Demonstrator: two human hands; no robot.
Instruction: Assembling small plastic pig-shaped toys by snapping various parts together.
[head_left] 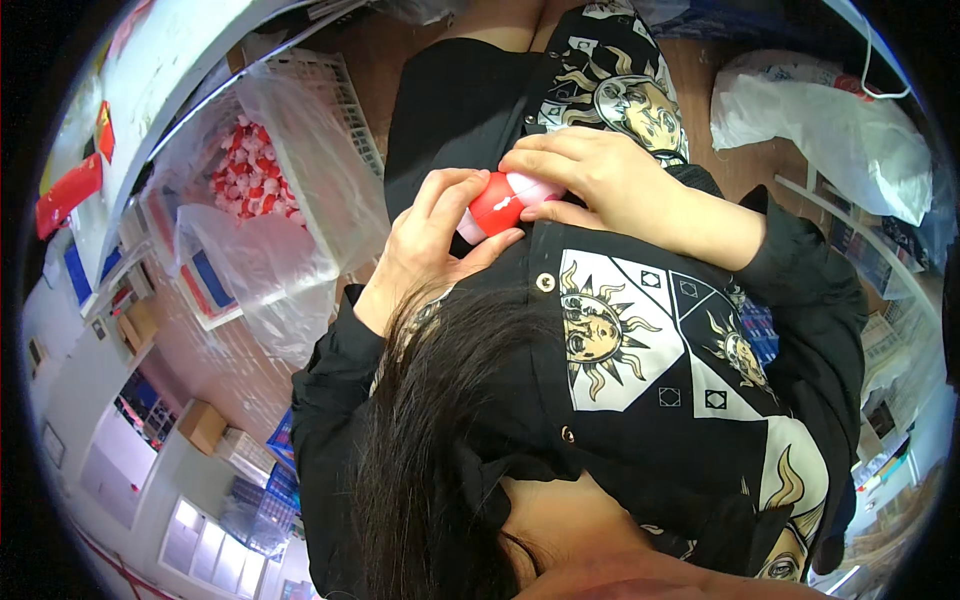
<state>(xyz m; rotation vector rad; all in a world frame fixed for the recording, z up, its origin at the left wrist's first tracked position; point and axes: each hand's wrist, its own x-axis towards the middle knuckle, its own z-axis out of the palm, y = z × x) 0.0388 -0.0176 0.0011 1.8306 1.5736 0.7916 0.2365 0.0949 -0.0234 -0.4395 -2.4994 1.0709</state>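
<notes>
A small capsule (503,204), one half red and the other pale pink, sits between both hands above my lap. My left hand (425,245) wraps the red half from the left, thumb under it. From the right, my right hand (590,175) covers the pink half with its fingers curled over the top. The two halves touch each other. Long dark hair and a black shirt with sun prints (640,350) fill the lower part of the view.
A white mesh basket (340,95) lined with a clear plastic bag holds several red and white capsules (250,180) at the left. A white plastic bag (820,120) lies on the wooden floor at upper right. A cardboard box (203,425) stands lower left.
</notes>
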